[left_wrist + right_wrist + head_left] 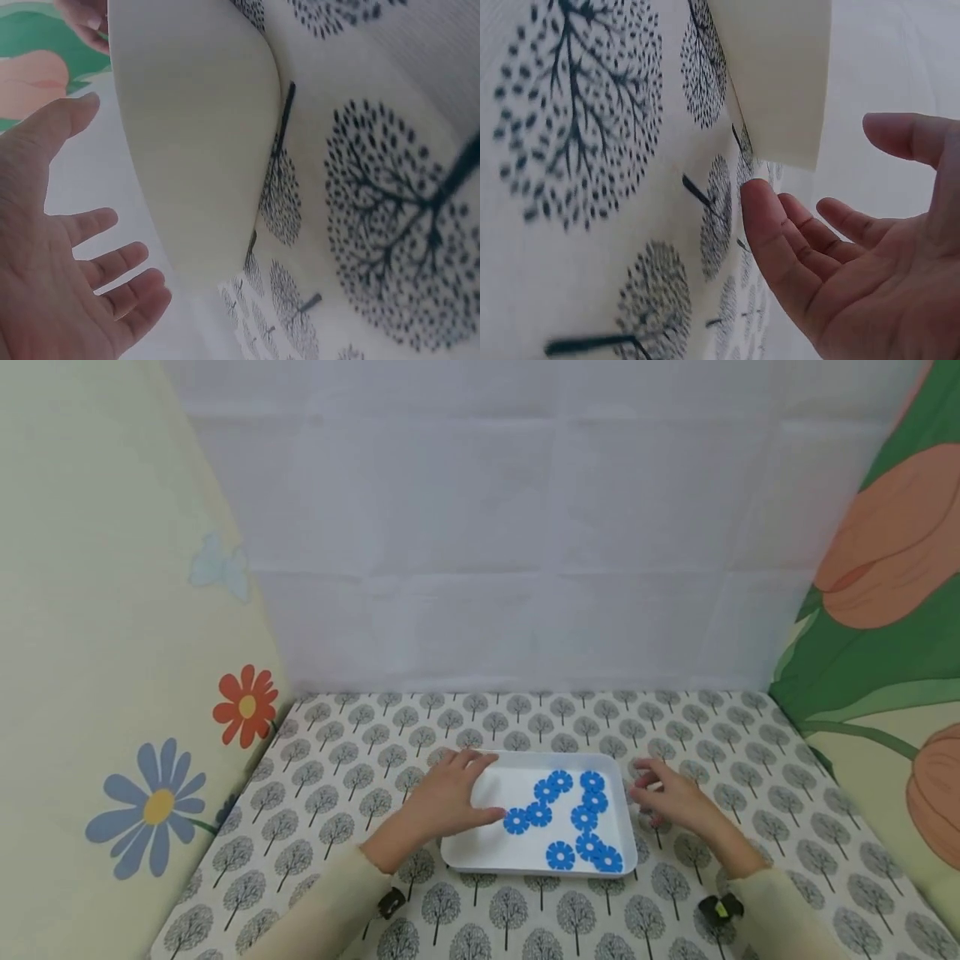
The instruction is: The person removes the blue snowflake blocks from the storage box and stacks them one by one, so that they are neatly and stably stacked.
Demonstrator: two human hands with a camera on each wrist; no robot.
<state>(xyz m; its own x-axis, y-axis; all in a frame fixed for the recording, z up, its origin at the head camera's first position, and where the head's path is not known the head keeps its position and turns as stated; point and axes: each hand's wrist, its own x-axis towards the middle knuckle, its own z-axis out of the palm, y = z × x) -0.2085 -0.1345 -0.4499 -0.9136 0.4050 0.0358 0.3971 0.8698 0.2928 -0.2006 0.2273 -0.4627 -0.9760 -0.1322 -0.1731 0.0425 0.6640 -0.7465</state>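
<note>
A shallow white tray holds several blue notched plastic discs, like flower-shaped building pieces. One row of discs slants across its middle, another row runs down the right side, and a single disc lies near the front edge. Whether the discs in each row are joined or just overlap, I cannot tell. Over the tray's left end is my left hand, thumb and fingers spread, holding nothing. My right hand hovers just beyond the tray's right edge with loosely bent fingers and an empty palm.
A cloth printed with grey trees covers the table. White fabric hangs behind it. Painted flower panels stand at the left and right. Both wrist views show the tray's outer wall close to the hands.
</note>
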